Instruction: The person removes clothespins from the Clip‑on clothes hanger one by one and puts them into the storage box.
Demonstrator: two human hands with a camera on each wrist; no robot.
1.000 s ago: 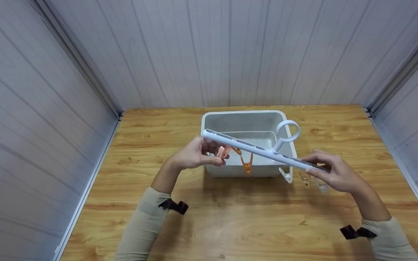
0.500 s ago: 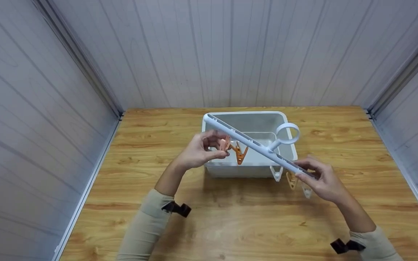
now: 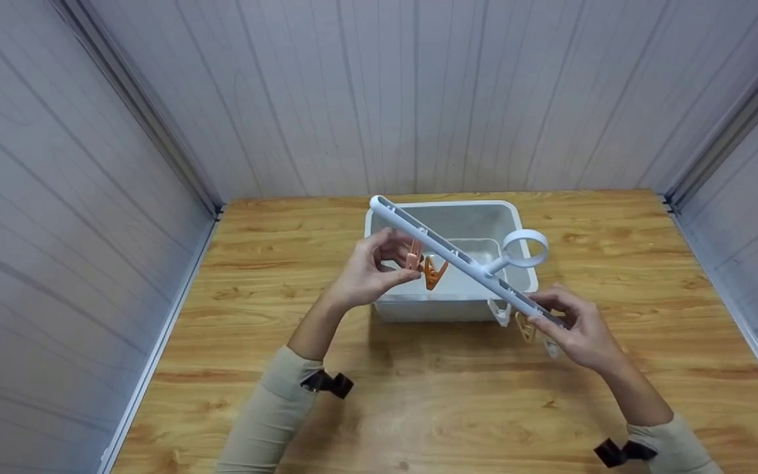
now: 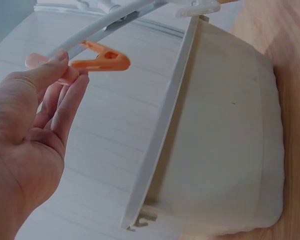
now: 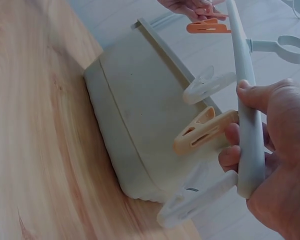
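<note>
A white clip hanger bar (image 3: pixel 458 262) with a ring hook (image 3: pixel 524 248) is held slanted above a white plastic bin (image 3: pixel 392 304). My right hand (image 3: pixel 573 332) grips the bar's near right end (image 5: pixel 250 150). My left hand (image 3: pixel 369 273) pinches a pink peg (image 3: pixel 412 255) hanging near the bar's far end, thumb and fingers on it (image 4: pixel 45 62). An orange peg (image 3: pixel 433 271) hangs beside it (image 4: pixel 102 59). Near my right hand hang a white peg (image 5: pixel 208 84), a beige peg (image 5: pixel 202 131) and another white peg (image 5: pixel 195 200).
The bin stands on a wooden table (image 3: pixel 431 408), toward its back middle. Grey panelled walls (image 3: pixel 89 217) close in the table on the left, back and right. Both forearms wear beige sleeves with black straps (image 3: pixel 328 382).
The bar has swung: its far left end rose and moved back over the bin, while my right hand with the near end came down and leftward. My left hand stayed on the pink peg.
</note>
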